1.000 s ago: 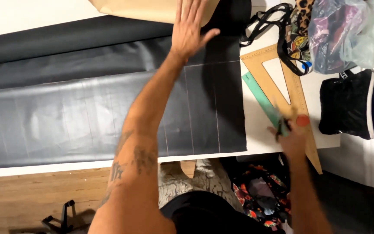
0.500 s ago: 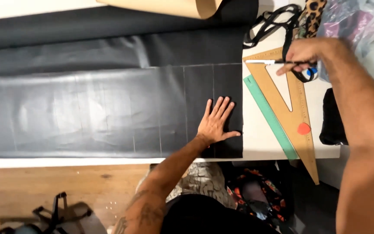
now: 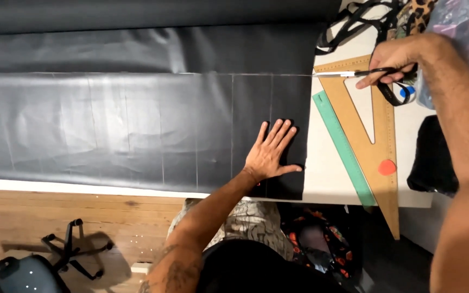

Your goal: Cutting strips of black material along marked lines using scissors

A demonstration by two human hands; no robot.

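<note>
From up here I see my left hand (image 3: pixel 271 152) pressed flat, fingers spread wide, on a large sheet of glossy black material (image 3: pixel 137 125) that covers most of the white work table (image 3: pixel 327 173). The palm sits near the sheet's right edge, just beside two thin pale chalk lines that run across it. A longer pale line runs the length of the sheet, well above that hand, and reaches the right edge.

My right hand (image 3: pixel 389 59) is at the far right, over the table beyond the sheet's edge. Its fingers are curled through the dark handles of a pair of black-handled scissors with silvery blades (image 3: pixel 348 73), gripping them. The blades point left, with the tip right at the sheet's edge where the long chalk line ends. I cannot tell for certain whether the blades are parted or closed; they look nearly together.

Under the scissors lies a big brown wooden triangular set square (image 3: pixel 378 163) with an orange round spot near its lower end. A slim green straight ruler (image 3: pixel 343 146) rests along its left side, touching it. A loop of black strap (image 3: pixel 394 97) and a small blue round object (image 3: pixel 406 92) lie just below the right hand.

A black soft pouch (image 3: pixel 432 163) sits at the table's right edge. Below the table, on the wooden floor (image 3: pixel 55 217), stands the base of a black swivel chair (image 3: pixel 71 249).
</note>
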